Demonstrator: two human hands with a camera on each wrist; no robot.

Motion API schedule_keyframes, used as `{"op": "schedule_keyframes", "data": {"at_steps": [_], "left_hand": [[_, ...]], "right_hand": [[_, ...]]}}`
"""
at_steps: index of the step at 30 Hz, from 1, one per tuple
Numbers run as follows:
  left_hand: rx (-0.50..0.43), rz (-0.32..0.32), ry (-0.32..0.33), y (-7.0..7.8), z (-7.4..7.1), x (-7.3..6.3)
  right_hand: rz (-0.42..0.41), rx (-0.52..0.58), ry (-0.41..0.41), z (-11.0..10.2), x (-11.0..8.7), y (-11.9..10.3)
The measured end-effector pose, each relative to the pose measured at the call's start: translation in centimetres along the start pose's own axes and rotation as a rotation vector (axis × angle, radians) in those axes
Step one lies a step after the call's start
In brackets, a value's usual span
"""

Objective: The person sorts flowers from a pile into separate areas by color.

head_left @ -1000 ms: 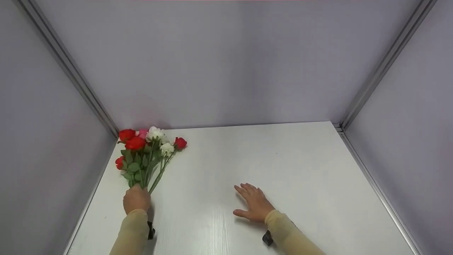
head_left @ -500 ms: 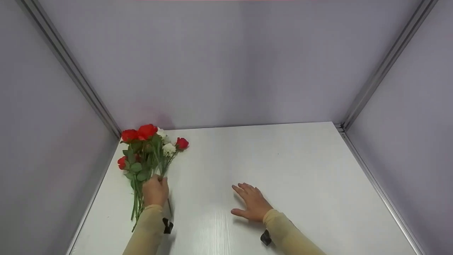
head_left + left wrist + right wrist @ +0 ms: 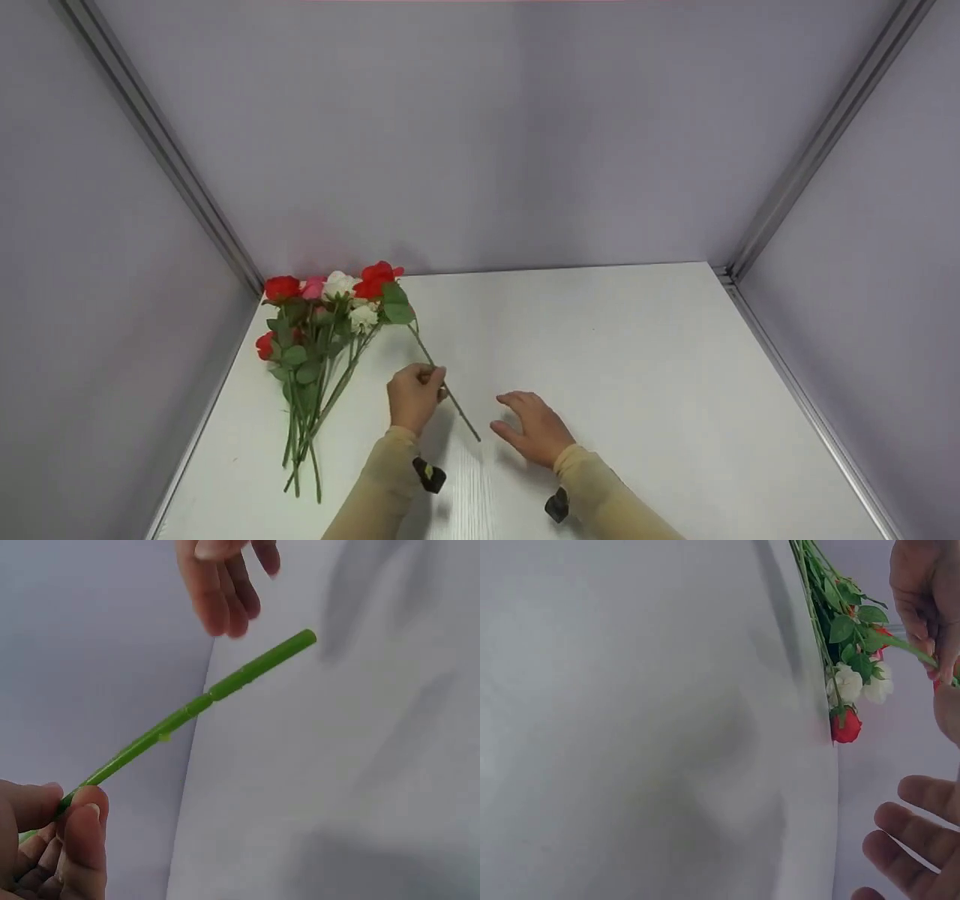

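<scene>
My left hand (image 3: 412, 397) pinches the green stem (image 3: 461, 411) of a red rose (image 3: 373, 282) between thumb and fingers. The rose leans up and to the left, its head over the edge of the flower bunch. In the left wrist view the cut end of the stem (image 3: 262, 664) points toward my right hand (image 3: 221, 596). That right hand (image 3: 534, 430) hovers just right of the stem end, fingers loosely bent, holding nothing. The right wrist view shows its spread fingers (image 3: 911, 844) apart from the stem.
A bunch of artificial flowers (image 3: 295, 355) lies on the table's left side, stems toward me. It has red (image 3: 282, 289), white (image 3: 339, 285) and pink blooms (image 3: 313, 288). Grey panels (image 3: 480, 135) enclose the white table (image 3: 637, 352) at the back and sides.
My left hand has drawn one red rose out of the bunch and carried it right, toward the middle. The right hand has stayed almost in place, its fingers now more bent.
</scene>
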State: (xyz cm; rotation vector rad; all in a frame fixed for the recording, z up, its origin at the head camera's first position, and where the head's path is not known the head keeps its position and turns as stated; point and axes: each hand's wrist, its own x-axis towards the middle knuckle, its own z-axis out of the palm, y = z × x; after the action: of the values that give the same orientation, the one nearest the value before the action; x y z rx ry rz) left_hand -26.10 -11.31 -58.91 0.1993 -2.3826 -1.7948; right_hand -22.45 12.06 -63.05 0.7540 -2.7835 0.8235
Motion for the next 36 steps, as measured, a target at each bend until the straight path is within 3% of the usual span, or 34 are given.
{"op": "schedule_keyframes", "data": {"at_steps": [7,11,15,18,22,26,31,36], "left_hand": [[-0.273,-0.148,-0.136,1.2,3.6,-0.9],[-0.330,-0.165,-0.168,1.6,4.8,-1.2],[-0.327,-0.160,-0.173,1.7,5.3,-1.3],[-0.230,-0.122,-0.184,1.7,5.2,-1.2],[-0.031,-0.036,-0.182,1.3,4.4,-1.0],[0.114,0.049,-0.128,0.6,2.8,-0.8],[0.272,0.133,-0.003,-0.6,-0.5,-0.4],[0.439,0.146,0.128,-2.4,-5.3,0.1]], "right_hand": [[0.007,0.125,0.177,-0.3,-0.2,0.1],[-0.003,0.134,0.246,-0.5,-0.4,0.1],[-0.021,0.121,0.291,-0.6,-0.4,0.4],[-0.025,0.105,0.315,-0.7,-0.4,0.6],[-0.005,0.090,0.330,-0.9,-0.5,0.9],[0.006,0.082,0.353,-1.5,-0.8,1.6],[0.038,0.057,0.398,-2.9,-1.6,3.6],[0.060,0.018,0.437,-5.1,-2.9,6.6]]}}
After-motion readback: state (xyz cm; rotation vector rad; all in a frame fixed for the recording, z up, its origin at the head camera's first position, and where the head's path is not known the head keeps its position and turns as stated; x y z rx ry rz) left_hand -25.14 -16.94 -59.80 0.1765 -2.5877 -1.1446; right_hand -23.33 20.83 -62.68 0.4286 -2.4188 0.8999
